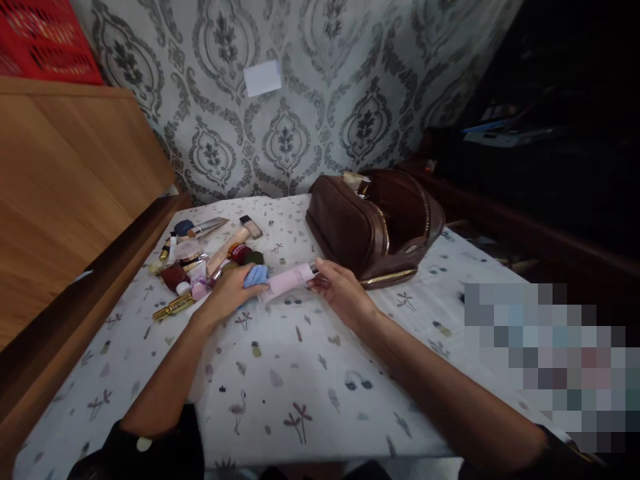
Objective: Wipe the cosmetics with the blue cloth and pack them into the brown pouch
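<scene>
A pale pink squeeze tube (pixel 290 281) is stretched between my two hands above the patterned cloth. My right hand (pixel 343 291) pinches its silvery cap end. My left hand (pixel 233 288) is closed around a crumpled blue cloth (pixel 256 276), which presses against the tube's flat end. Just beyond my left hand lies a pile of cosmetics, among them a gold tube (pixel 173 307), a dark red bottle (pixel 175 277) and a brush (pixel 207 227). Right of the tube stands a brown leather bag (pixel 345 223), its zip undone, with a silver-capped item (pixel 364 187) at its opening.
A white printed cloth (pixel 280 373) covers the table. On the left is a wooden cabinet (pixel 75 173) with a red basket (pixel 47 40) on top. Patterned wallpaper (pixel 285 140) closes off the back. A blurred-out patch (pixel 550 360) hides the right side.
</scene>
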`<action>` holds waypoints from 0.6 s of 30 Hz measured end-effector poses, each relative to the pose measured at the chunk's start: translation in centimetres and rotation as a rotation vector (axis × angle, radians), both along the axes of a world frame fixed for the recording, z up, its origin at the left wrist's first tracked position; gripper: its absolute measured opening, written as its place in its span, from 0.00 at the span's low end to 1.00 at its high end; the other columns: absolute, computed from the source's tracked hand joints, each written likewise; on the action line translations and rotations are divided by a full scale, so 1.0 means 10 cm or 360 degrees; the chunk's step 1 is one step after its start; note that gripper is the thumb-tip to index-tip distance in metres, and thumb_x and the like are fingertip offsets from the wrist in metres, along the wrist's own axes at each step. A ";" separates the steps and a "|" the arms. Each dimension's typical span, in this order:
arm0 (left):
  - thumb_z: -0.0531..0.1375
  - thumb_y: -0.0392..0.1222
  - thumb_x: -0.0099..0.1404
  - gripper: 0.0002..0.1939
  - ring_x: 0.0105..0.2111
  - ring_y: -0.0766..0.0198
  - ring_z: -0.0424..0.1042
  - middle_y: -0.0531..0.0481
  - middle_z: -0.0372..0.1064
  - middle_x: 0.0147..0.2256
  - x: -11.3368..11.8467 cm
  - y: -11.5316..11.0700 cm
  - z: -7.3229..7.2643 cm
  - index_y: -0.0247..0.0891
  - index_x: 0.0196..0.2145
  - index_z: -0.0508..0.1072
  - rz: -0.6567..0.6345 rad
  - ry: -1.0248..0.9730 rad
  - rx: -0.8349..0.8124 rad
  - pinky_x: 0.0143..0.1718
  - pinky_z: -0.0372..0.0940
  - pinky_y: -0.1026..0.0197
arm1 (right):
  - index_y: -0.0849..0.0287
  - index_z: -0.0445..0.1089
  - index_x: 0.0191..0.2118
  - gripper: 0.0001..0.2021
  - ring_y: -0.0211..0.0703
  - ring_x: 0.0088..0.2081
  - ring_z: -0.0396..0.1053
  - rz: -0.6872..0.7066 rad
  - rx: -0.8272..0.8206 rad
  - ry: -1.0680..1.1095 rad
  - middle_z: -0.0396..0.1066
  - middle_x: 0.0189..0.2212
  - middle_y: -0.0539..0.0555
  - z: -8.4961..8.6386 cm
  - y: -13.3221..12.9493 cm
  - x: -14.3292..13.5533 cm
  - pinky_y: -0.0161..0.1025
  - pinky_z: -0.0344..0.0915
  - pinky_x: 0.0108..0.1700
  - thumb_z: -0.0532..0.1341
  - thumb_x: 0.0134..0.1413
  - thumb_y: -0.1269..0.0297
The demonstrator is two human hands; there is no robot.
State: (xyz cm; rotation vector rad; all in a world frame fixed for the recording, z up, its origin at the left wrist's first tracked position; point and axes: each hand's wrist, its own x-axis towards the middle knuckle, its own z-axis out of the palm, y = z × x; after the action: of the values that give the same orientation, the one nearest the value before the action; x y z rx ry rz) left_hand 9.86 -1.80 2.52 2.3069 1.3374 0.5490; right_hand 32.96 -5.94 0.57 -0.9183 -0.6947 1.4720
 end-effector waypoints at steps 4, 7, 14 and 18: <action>0.54 0.51 0.69 0.19 0.43 0.53 0.68 0.44 0.69 0.41 0.22 -0.17 -0.09 0.36 0.50 0.69 0.0144 0.0309 0.0831 0.43 0.64 0.56 | 0.61 0.70 0.27 0.24 0.35 0.26 0.66 -0.0015 -0.0020 -0.0111 0.69 0.23 0.48 0.01 -0.02 -0.01 0.34 0.62 0.31 0.74 0.30 0.45; 0.50 0.51 0.72 0.22 0.43 0.54 0.68 0.42 0.67 0.42 0.40 -0.32 -0.15 0.36 0.56 0.65 0.0070 0.0423 0.1106 0.40 0.65 0.57 | 0.61 0.68 0.26 0.24 0.34 0.26 0.66 0.0000 0.0035 -0.0233 0.68 0.22 0.48 0.03 -0.04 -0.02 0.33 0.61 0.30 0.72 0.34 0.45; 0.48 0.48 0.73 0.22 0.44 0.54 0.66 0.40 0.65 0.45 0.49 -0.39 -0.17 0.35 0.59 0.62 -0.0019 0.0552 0.1051 0.39 0.67 0.55 | 0.61 0.70 0.27 0.22 0.33 0.24 0.64 -0.0025 0.0144 -0.0408 0.67 0.22 0.48 0.03 -0.03 0.00 0.32 0.60 0.28 0.71 0.38 0.45; 0.48 0.49 0.73 0.20 0.44 0.54 0.66 0.42 0.66 0.43 0.38 -0.31 -0.12 0.34 0.54 0.67 -0.0054 0.0597 0.0803 0.41 0.67 0.55 | 0.61 0.70 0.25 0.21 0.33 0.24 0.63 -0.0064 0.0118 -0.0421 0.65 0.20 0.47 -0.02 0.00 0.02 0.32 0.59 0.27 0.70 0.40 0.46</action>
State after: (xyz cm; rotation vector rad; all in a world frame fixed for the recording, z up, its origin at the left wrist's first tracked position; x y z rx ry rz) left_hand 13.70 -4.87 1.36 2.9556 1.4460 0.5029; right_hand 33.13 -5.93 0.35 -1.0747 -0.9127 1.2927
